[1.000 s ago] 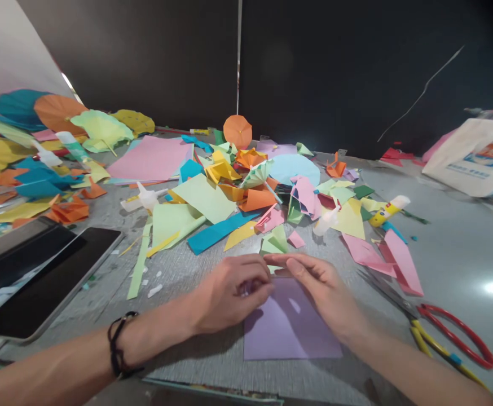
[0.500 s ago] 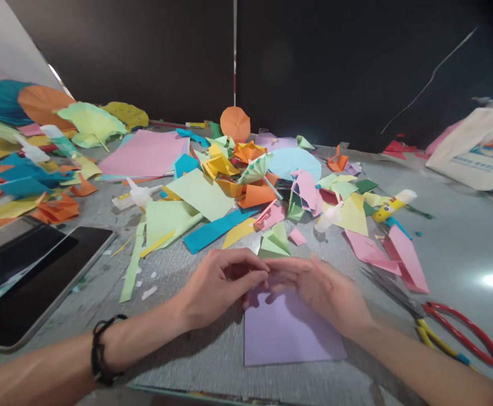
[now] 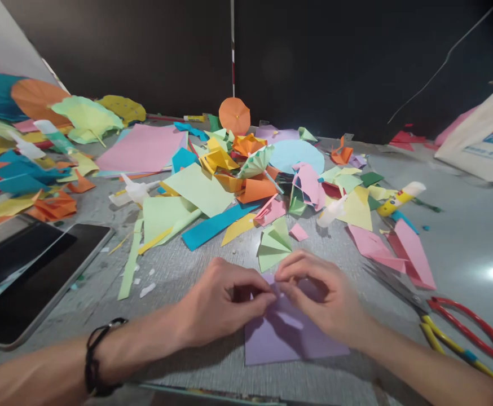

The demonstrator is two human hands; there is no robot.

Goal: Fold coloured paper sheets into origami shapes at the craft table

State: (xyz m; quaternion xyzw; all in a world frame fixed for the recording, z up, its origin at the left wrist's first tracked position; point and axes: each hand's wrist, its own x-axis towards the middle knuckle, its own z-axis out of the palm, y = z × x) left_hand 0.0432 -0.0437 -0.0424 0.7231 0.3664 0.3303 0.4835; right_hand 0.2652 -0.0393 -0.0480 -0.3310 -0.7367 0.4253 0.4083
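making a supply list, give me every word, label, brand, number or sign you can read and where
No text is legible.
White bag: blue lettering below a printed picture, too blurred to read.
Yellow glue stick at right: marks on its label, too small to read.
Small yellow tube at the back: dark print, too small to read.

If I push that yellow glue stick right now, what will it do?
The yellow glue stick would probably roll, since its sides look round. Pushed toward you, it might bump the pink paper lying nearer. It's likely stiff, being a straight tube.
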